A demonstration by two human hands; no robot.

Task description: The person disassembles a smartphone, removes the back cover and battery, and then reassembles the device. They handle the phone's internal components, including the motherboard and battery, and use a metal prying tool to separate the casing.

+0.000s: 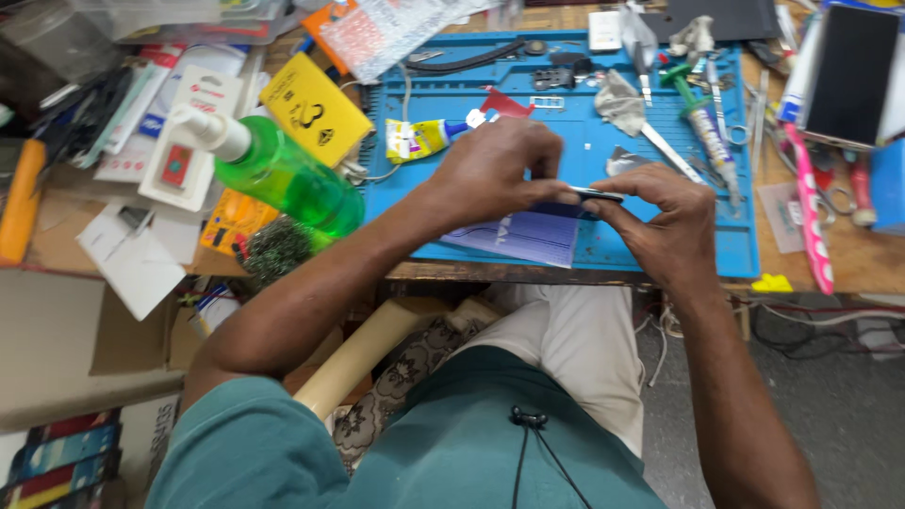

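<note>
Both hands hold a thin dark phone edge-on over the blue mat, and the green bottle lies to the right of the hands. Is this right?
Not quite. In the head view the green bottle lies to the left of the hands, not the right. The left hand and right hand do hold the thin dark phone over the blue mat.

Single head view, steeply down, close over blue mat [660, 240]

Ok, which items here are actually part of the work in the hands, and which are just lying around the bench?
In use:
left hand and right hand, both gripping the thin dark phone
blue work mat under them
printed sheet beneath the hands

Lying about:
green spray bottle
yellow glue tube
syringe
pink toothbrush
yellow card
</note>
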